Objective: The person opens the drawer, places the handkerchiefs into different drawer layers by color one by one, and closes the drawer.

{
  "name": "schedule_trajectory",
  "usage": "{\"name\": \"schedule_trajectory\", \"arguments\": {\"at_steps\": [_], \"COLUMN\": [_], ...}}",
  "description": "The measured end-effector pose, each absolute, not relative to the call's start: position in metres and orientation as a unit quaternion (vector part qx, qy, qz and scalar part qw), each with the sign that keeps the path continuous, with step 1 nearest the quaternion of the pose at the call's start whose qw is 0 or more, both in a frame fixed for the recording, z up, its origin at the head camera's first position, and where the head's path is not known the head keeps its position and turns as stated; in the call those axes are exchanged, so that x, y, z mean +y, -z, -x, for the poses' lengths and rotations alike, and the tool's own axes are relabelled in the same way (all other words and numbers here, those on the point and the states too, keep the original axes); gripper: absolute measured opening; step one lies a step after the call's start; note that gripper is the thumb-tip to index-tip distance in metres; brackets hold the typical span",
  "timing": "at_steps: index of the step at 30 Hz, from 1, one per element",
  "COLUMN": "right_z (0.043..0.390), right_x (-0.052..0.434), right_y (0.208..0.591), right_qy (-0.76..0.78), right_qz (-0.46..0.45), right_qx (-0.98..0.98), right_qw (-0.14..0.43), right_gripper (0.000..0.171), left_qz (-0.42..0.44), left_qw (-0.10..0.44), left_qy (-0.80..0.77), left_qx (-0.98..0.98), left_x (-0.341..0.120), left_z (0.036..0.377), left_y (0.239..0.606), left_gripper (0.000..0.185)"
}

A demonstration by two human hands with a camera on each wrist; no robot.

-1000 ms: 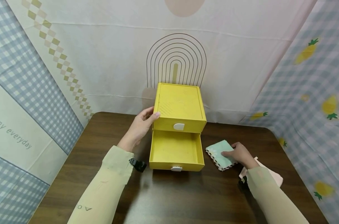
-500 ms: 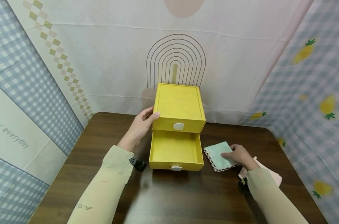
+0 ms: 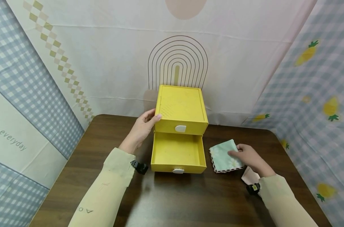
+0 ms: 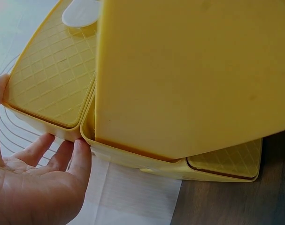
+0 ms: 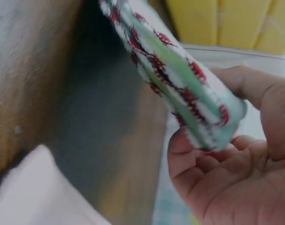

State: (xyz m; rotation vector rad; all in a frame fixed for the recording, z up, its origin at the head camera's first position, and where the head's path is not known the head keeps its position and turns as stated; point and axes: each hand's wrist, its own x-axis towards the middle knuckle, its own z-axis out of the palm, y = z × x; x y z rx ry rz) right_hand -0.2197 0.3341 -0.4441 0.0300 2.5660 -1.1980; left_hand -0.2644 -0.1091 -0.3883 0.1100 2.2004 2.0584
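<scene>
A yellow two-tier drawer cabinet (image 3: 181, 102) stands at the back middle of the table. Its lower drawer (image 3: 177, 149) is pulled out, with nothing seen inside; the upper one is pushed in. My left hand (image 3: 139, 130) grips the cabinet's left side, thumb at the upper front edge and curled fingers along the side wall. To the right of the drawer, my right hand (image 3: 251, 158) pinches a folded mint-green handkerchief (image 3: 224, 155) with a dark checkered edge. In the right wrist view, the handkerchief's (image 5: 180, 89) stacked layers show red-and-white stitching, tilted between thumb and fingers.
A pale pink cloth (image 3: 249, 176) lies on the brown wooden table (image 3: 172, 201) beneath my right wrist, partly hidden by it. A patterned curtain (image 3: 118, 63) hangs close behind the cabinet. Checked fabric closes off both sides.
The handkerchief has tilted and shifted slightly right in my right hand, and the right forearm has moved right, covering more of the pink cloth. My left hand keeps its place on the cabinet.
</scene>
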Motion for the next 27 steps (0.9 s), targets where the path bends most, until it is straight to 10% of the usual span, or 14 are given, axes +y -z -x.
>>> {"name": "schedule_trajectory", "arguments": {"at_steps": [27], "right_z": [0.177], "right_x": [0.288], "right_y": [0.335], "right_qy": [0.605], "right_qz": [0.072], "right_qx": [0.788], "right_qw": [0.085], "right_gripper": [0.044], "left_qz": [-0.035], "left_qw": [0.062], "left_qy": [-0.685], "left_qx": [0.725], "left_x": [-0.107], "left_z": [0.264], "left_y": [0.39], "left_gripper": [0.075]}}
